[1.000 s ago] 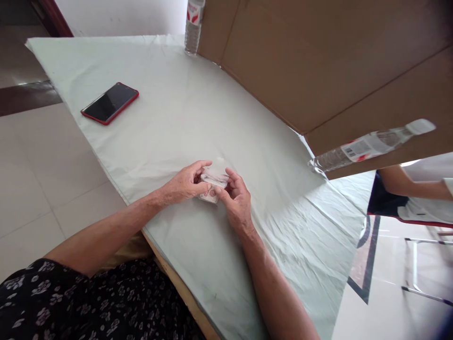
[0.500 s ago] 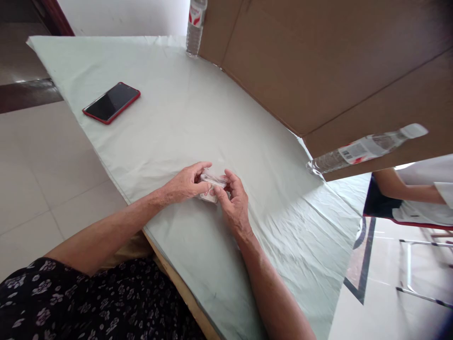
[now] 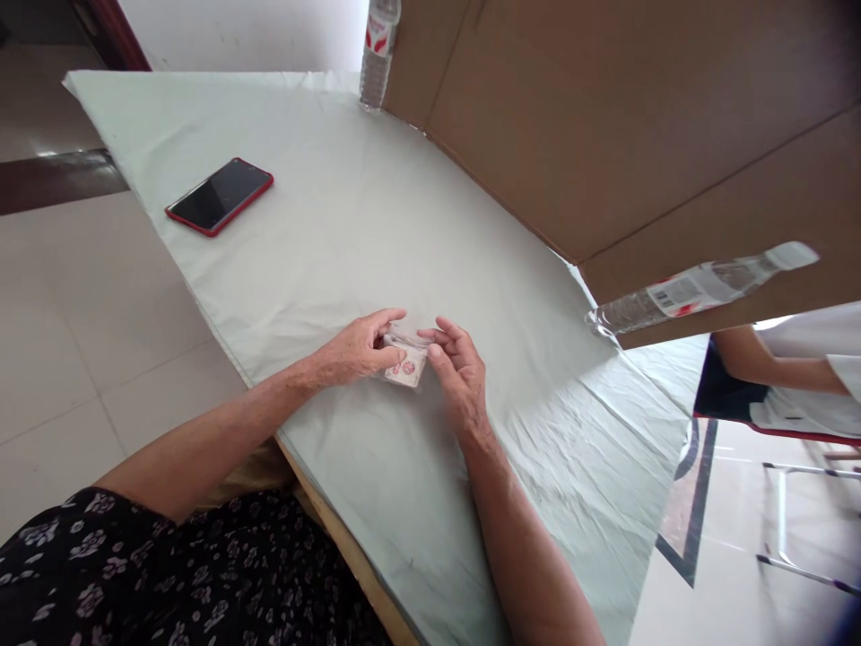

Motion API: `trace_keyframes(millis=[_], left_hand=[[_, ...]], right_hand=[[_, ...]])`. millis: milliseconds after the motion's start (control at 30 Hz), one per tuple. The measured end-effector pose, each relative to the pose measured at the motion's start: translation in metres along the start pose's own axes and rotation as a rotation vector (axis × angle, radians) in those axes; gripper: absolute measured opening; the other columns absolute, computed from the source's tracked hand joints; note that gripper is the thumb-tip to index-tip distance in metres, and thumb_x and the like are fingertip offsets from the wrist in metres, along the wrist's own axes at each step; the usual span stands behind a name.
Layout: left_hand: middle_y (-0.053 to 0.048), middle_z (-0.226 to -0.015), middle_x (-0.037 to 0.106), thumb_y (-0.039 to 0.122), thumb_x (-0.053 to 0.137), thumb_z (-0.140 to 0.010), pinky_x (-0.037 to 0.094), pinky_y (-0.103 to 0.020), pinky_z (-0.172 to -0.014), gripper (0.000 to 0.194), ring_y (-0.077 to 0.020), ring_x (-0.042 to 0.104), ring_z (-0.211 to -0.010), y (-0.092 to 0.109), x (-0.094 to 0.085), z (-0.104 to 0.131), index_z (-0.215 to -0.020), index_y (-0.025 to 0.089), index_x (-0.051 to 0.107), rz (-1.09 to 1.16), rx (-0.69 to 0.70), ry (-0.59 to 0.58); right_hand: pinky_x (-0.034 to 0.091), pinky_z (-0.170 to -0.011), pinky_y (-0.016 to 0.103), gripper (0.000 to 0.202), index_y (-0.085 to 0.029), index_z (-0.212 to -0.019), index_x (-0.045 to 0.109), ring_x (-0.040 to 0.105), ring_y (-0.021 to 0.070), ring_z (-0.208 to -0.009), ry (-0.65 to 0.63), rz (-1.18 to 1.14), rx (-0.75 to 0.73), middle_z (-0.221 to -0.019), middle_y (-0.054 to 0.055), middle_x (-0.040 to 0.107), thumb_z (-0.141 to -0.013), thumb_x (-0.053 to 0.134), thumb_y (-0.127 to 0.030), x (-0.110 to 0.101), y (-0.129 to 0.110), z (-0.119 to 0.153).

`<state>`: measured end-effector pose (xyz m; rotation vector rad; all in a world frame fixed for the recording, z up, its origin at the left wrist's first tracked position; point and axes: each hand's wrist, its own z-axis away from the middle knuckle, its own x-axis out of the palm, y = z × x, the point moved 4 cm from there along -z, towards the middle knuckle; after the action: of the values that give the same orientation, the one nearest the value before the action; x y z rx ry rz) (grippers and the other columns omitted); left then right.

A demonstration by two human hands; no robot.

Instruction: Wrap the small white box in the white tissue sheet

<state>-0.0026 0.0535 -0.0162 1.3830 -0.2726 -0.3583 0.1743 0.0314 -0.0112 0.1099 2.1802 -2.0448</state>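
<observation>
A small pale block-shaped packet (image 3: 409,372) with red round marks is wrapped in loose clear plastic (image 3: 407,339), just above the cloth. My left hand (image 3: 360,350) is closed on its left side, thumb across the front face and fingers behind. At the packet's upper right, my right hand (image 3: 461,372) has its fingers curled, with thumb and fingertips at the edge of the plastic. The packet's back is hidden, and its printing is too small to read.
A pale green cloth (image 3: 323,224) covers the table. A red-cased phone (image 3: 221,197) lies at the far left. Brown cardboard panels (image 3: 511,117) stand behind, with one water bottle (image 3: 380,58) at the back and another bottle (image 3: 700,287) at right. A person's arm (image 3: 773,363) shows beyond.
My right thumb has come off the packet's front and shifted right, uncovering the red marks. My left hand keeps its hold. The whole view has shifted slightly.
</observation>
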Motion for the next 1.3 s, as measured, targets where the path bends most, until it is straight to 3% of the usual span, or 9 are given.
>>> trace_keyframes(millis=[167,367,567,767,1100,1300], left_hand=[[-0.013,-0.123,0.07,0.027,0.067,-0.078,0.054,-0.031,-0.081,0.079,-0.0228,0.069,-0.102,0.0,0.0,0.0,-0.151,0.012,0.044,-0.005,0.017,-0.007],[-0.011,-0.114,0.071,0.027,0.066,-0.078,0.054,-0.032,-0.081,0.071,-0.0218,0.068,-0.096,0.004,0.0,-0.001,-0.146,0.014,0.051,-0.021,0.077,-0.018],[-0.011,-0.114,0.072,0.028,0.067,-0.079,0.054,-0.032,-0.08,0.065,-0.0222,0.068,-0.096,0.007,-0.001,0.0,-0.141,0.014,0.055,-0.048,0.075,-0.024],[-0.009,-0.104,0.073,0.032,0.064,-0.083,0.052,-0.031,-0.076,0.046,-0.0201,0.068,-0.089,0.011,-0.001,0.002,-0.125,0.012,0.064,-0.053,0.055,-0.073],[-0.005,-0.096,0.073,0.043,0.058,-0.088,0.047,-0.026,-0.072,0.039,-0.0155,0.064,-0.082,0.01,-0.004,-0.001,-0.11,0.014,0.07,-0.092,0.102,-0.047],[-0.006,-0.098,0.073,0.045,0.053,-0.092,0.048,-0.028,-0.079,0.039,-0.0177,0.064,-0.089,0.01,-0.005,-0.001,-0.107,0.015,0.073,-0.164,0.167,-0.043]], right_hand=[[0.052,-0.097,0.042,0.044,-0.024,-0.122,0.064,0.067,0.0232,-0.108,0.005,-0.007,0.025,-0.115,0.009,0.074,-0.086,0.071,-0.049,0.0,-0.003,-0.02],[0.052,-0.084,0.037,0.038,-0.024,-0.107,0.068,0.065,0.0187,-0.086,-0.02,-0.018,-0.002,-0.094,0.003,0.07,-0.079,0.077,-0.048,0.011,-0.007,-0.045],[0.051,-0.086,0.037,0.028,-0.025,-0.101,0.07,0.063,0.0175,-0.084,-0.008,-0.048,-0.034,-0.09,0.001,0.068,-0.078,0.077,-0.04,0.009,-0.013,-0.045],[0.051,-0.09,0.039,0.023,-0.026,-0.102,0.071,0.064,0.0184,-0.087,-0.003,0.05,-0.107,-0.088,0.0,0.068,-0.081,0.072,-0.035,0.008,-0.025,-0.036],[0.05,-0.095,0.041,0.022,-0.027,-0.109,0.067,0.069,0.0194,-0.091,0.104,0.379,-0.376,-0.086,-0.001,0.074,-0.089,0.061,-0.02,0.01,-0.032,-0.003],[0.047,-0.09,0.04,0.022,-0.027,-0.106,0.067,0.072,0.021,-0.096,0.093,0.707,-0.746,-0.09,0.001,0.079,-0.092,0.059,-0.012,0.016,-0.038,0.009]])
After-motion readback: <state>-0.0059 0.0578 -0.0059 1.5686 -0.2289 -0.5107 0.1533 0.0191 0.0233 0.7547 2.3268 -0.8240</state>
